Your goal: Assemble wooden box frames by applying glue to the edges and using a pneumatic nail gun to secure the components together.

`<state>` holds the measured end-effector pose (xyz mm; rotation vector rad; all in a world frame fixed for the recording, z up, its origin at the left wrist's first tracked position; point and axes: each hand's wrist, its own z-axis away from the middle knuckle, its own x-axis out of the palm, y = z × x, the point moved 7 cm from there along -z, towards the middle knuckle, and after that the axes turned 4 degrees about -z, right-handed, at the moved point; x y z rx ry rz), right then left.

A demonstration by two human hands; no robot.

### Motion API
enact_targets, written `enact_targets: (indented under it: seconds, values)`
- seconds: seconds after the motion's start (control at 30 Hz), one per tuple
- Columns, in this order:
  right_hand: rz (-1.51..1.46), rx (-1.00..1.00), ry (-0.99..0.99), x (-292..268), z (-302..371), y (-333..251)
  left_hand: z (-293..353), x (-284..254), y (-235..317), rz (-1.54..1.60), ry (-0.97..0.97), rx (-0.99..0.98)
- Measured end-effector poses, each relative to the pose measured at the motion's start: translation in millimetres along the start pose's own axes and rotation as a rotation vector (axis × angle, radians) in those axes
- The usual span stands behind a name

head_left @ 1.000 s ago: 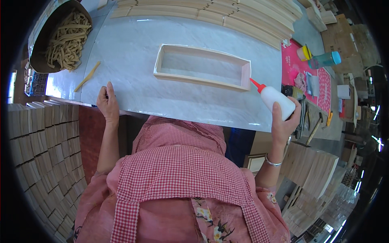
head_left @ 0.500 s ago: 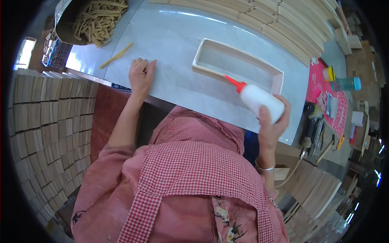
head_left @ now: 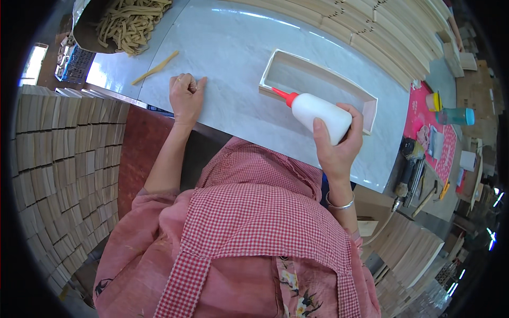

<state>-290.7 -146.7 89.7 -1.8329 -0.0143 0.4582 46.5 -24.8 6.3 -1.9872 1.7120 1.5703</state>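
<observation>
In my right hand (head_left: 339,139) is a white squeeze bottle (head_left: 321,115) with a red pointed nozzle, gripped round its lower body. The bottle is tilted, and its tip points left over the near left corner of a long pale wooden frame (head_left: 323,69). That frame lies on the grey-white tabletop (head_left: 228,106), which shows through its middle. My left hand (head_left: 186,98) rests on the table near its front edge, curled into a fist with nothing showing in it. Just beyond it lies a single tan strip (head_left: 155,68).
A container of tangled tan strips (head_left: 132,26) stands at the far left. Long wooden boards (head_left: 366,32) line the table's far side. Stacked wood blocks (head_left: 69,143) rise on my left. To the right are a teal-lidded jar (head_left: 457,116), a pink mat (head_left: 416,108) and tools.
My right hand has carried the bottle left and slightly away from me, bringing its nozzle to the frame's left end. My left hand has stayed nearly in place.
</observation>
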Motion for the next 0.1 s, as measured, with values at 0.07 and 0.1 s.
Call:
enact_targets:
  seconds: [0.07, 0.1]
  values:
    - [0.048, -0.017, 0.011, -11.2, 2.5, -1.6, -0.5, -0.5, 2.5, -0.005, 0.005, 0.015]
    - [0.071, -0.025, 0.017, -16.1, 4.2, -1.8, -0.7, -0.6, 3.4, -0.008, 0.007, 0.023]
